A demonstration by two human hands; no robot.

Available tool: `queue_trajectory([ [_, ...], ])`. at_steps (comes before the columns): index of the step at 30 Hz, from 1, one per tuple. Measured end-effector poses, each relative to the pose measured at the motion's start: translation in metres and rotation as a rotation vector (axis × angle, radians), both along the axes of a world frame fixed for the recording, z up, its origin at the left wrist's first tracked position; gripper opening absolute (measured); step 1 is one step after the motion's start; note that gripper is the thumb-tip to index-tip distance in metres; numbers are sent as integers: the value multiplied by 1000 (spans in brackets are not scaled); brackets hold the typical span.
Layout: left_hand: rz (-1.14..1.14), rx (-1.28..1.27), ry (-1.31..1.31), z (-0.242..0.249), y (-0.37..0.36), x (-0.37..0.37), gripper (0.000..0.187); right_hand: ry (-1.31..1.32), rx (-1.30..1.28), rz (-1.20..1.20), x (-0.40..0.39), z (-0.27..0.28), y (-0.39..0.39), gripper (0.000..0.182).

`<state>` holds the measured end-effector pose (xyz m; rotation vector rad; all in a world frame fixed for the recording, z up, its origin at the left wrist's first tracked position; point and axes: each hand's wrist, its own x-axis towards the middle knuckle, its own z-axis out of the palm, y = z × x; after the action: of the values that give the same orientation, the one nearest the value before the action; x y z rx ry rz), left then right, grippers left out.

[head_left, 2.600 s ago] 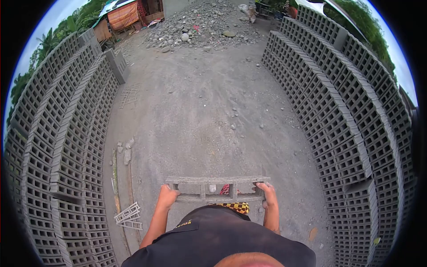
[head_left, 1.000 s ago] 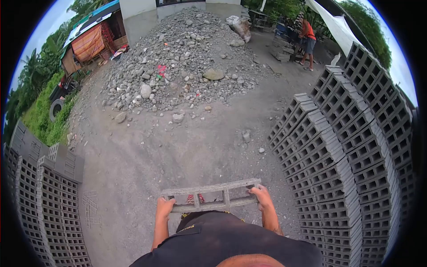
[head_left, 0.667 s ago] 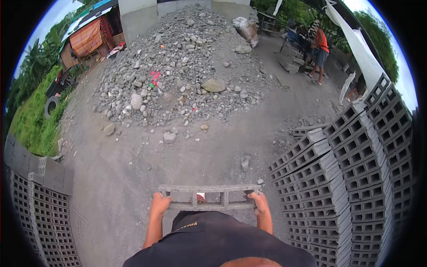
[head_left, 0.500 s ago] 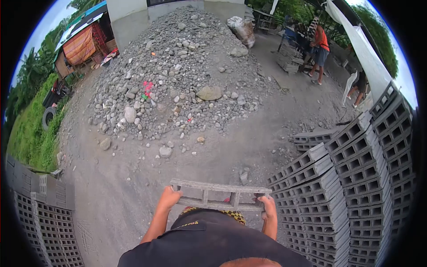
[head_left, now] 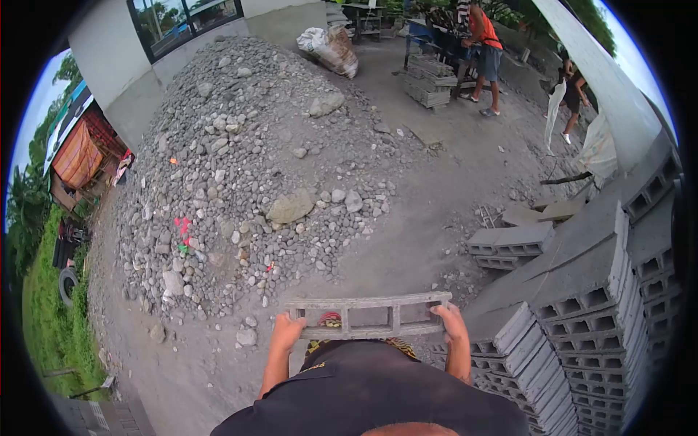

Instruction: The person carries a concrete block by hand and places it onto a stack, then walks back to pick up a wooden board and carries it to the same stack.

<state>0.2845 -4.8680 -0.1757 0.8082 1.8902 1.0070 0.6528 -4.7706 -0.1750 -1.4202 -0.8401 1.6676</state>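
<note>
A grey hollow concrete block [head_left: 371,299] is held crosswise in front of my body, its three openings facing up toward the camera. My left hand [head_left: 289,328] grips its left end, with the fingers curled into the end. Around the right end is my right hand [head_left: 451,322], also closed. Through the left opening a bit of red and yellow shows below the block. Just to the right of my right hand stand tall stacks of similar blocks [head_left: 582,309].
A gravel pile [head_left: 247,145] with larger stones rises ahead. Two low blocks [head_left: 512,240] lie beyond the stacks. At the back right, a person in an orange top [head_left: 486,36] stands by piled slabs [head_left: 429,80]; another person [head_left: 573,94] is farther right. A tire [head_left: 67,285] lies left.
The view has turned right and moved nearer the stacks and the people. The block remains between both my hands. The stacks at the lower left have mostly left the view.
</note>
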Motion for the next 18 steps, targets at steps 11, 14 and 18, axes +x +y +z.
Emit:
queue_trajectory([
  [11,145,-19,-135,-15,344,-15,26,-26,-37,1,-30,-26,337,29],
  [14,63,6,-173,-17,454,-7,22,-79,-29,-51,-10,-21,429,27],
  [18,-53,79,-212,-8,601,11,20,11,-22,-210,19,9,532,27],
])
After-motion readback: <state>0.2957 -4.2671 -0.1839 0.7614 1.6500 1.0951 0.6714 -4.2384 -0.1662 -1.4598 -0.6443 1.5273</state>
